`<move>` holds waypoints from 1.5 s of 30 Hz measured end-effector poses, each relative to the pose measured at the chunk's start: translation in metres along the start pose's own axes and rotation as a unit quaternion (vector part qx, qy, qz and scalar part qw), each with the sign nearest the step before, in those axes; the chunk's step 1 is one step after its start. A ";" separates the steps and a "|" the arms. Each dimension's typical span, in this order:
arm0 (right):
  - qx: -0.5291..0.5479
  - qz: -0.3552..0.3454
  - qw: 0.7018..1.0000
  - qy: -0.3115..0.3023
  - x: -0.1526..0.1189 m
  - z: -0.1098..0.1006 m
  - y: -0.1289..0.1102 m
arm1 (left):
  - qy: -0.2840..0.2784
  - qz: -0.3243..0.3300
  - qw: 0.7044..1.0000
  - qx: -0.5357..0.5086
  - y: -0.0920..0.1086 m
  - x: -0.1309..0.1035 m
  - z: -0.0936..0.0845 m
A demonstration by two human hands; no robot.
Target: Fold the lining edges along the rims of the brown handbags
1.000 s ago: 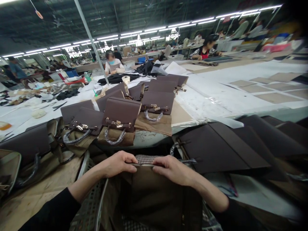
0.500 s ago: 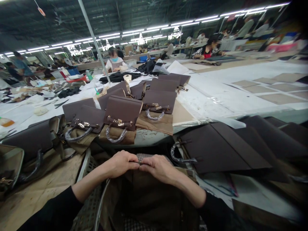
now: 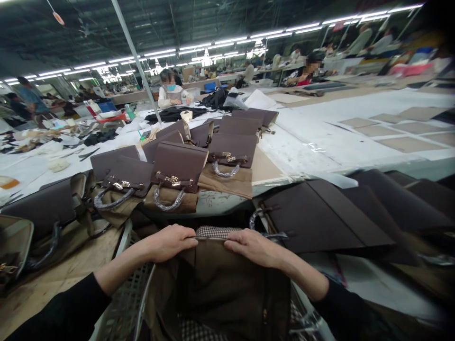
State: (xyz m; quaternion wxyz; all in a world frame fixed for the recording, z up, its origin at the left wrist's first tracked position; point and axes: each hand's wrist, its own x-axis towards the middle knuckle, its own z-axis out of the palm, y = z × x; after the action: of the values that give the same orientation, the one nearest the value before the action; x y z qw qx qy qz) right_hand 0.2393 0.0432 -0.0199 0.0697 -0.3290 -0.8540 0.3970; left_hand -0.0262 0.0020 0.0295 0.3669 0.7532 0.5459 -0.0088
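Low in the middle is a brown fabric bag lining [image 3: 220, 279], its upper edge stretched between my two hands. My left hand [image 3: 174, 242] pinches that edge on the left, thumb and fingers pressed together. On the right, my right hand [image 3: 250, 246] grips the same edge, a short gap from the left. Black-and-white checked cloth [image 3: 213, 231] shows just behind the edge, between the hands. Beyond them, a dark brown handbag [image 3: 180, 161] with a plastic-wrapped handle lies on the table among several similar ones.
A large dark brown bag [image 3: 327, 215] lies at the right. A plastic crate [image 3: 122, 284] stands at the lower left. White sheeting [image 3: 305, 128] covers the table behind, near a metal pole [image 3: 137, 59]. A masked person [image 3: 173, 92] sits across the table.
My hands were nearly touching and have moved apart along the edge, my right hand going right. More of the edge now shows between them. The view has shifted slightly.
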 end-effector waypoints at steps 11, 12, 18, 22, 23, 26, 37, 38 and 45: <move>-0.021 0.013 0.999 0.029 -0.012 0.004 0.008 | -0.046 0.010 0.961 -0.273 0.004 0.010 0.003; -0.015 0.016 0.999 0.027 -0.013 0.003 0.010 | -0.040 -0.013 0.960 -0.276 0.002 0.009 0.003; -0.009 0.029 0.999 0.022 -0.012 0.001 0.016 | 0.010 -0.046 0.980 -0.191 -0.003 0.002 0.001; -0.042 0.028 0.998 0.039 -0.011 0.005 0.014 | 0.012 -0.014 0.982 -0.188 -0.001 0.001 0.002; -0.047 0.027 0.998 0.042 -0.011 0.006 0.014 | 0.011 -0.005 0.983 -0.185 -0.001 0.002 0.002; -0.042 0.030 0.998 0.041 -0.012 0.006 0.014 | 0.002 0.005 0.977 -0.214 -0.002 0.006 0.005; -0.013 0.076 0.996 0.044 -0.010 0.010 0.037 | 0.016 -0.092 0.954 -0.286 0.001 -0.012 0.001; -0.012 0.078 0.996 0.046 -0.010 0.012 0.040 | 0.018 -0.084 0.954 -0.287 0.003 -0.016 0.000; -0.077 0.078 0.991 0.082 -0.016 0.004 0.030 | 0.009 -0.079 0.941 -0.330 0.004 -0.024 -0.004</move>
State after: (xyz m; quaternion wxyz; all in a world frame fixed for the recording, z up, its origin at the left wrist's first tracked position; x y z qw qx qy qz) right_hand 0.2651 0.0453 -0.0419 0.0825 -0.4305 -0.8452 0.3057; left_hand -0.0343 -0.0155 0.0443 0.5883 0.5444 0.5788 0.1500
